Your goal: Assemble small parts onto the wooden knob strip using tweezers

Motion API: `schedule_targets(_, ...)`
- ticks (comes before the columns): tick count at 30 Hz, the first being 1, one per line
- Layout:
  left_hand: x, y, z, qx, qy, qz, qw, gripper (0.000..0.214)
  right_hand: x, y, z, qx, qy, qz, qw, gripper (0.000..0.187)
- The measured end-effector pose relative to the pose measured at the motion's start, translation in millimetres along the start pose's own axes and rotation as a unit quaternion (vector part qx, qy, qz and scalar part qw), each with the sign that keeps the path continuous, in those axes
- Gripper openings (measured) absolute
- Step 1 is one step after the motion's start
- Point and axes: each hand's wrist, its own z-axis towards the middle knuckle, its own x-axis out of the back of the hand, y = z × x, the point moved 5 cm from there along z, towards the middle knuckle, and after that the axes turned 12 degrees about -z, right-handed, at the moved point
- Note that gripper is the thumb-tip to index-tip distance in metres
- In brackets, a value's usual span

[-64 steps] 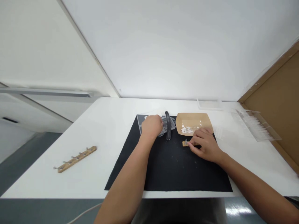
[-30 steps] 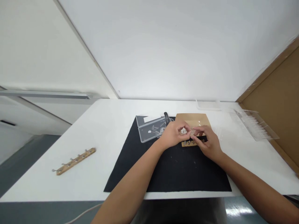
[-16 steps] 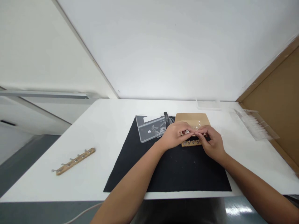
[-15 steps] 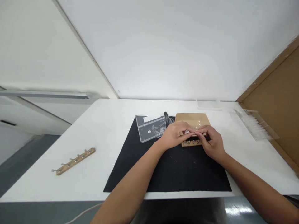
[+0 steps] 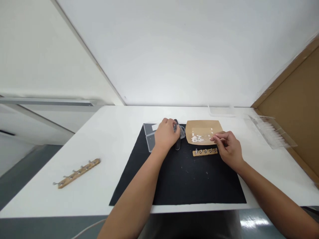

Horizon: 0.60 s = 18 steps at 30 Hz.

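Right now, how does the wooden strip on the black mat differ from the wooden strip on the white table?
The wooden strip on the mat is shorter, lies nearly level, close beside the right hand. The wooden strip on the table is longer, lies slanted, far left of both hands. Both are light wood with a row of small metal pegs.

Two bare forearms and hands, nothing worn on them

The left hand and the right hand are both uncovered: no glove, ring, watch or wristband shows on either. Behind each hand the forearm runs bare as far as the lower edge of the view, with no sleeve or cuff in sight. The fingers of the right hand are slim with short nails. Between the two forearms, low down, sits a patch of dark grey cloth, too dim to tell apart as a garment.
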Motion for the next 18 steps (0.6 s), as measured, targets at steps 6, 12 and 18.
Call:
schedule_targets(6,-4.6,-3.0,-1.5,0.059,-0.088,0.03,0.994,0.04,3.6,-2.3,3.3,0.013,-0.012,-0.072,0.997,0.016)
schedule_targets(12,-13.2,0.6,-4.7,0.058,-0.147,0.052,0.986,0.037,-0.8,-6.3,4.6,0.03,-0.045,-0.055,0.997,0.016)
schedule_targets(18,-14.2,-2.0,-4.1,0.068,-0.141,0.029,0.987,0.029,-0.6,-4.9,4.7,0.019,-0.053,-0.021,0.998,0.016)
